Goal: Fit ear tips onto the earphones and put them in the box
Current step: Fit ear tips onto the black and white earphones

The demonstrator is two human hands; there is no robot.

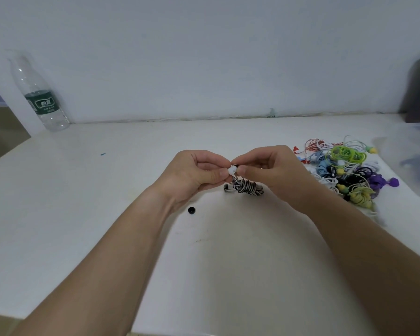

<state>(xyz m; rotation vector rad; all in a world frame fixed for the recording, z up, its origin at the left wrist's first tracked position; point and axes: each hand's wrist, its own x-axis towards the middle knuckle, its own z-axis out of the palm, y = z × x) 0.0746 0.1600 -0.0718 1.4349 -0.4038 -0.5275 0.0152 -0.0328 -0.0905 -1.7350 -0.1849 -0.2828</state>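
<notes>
The left hand (199,174) and right hand (270,170) both pinch the white tip (232,170) above the table (95,214). The cord (247,187) is just under it. It would be best to push straight and twist gently until it sits snug.

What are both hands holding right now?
Left hand: pinches the white earbud.
Right hand: pinches the same earbud, opposite side.

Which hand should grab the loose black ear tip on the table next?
Left, probably: the black ear tip lies close by the left hand; the right hand is farther off. Both pinch the white earbud.
</notes>
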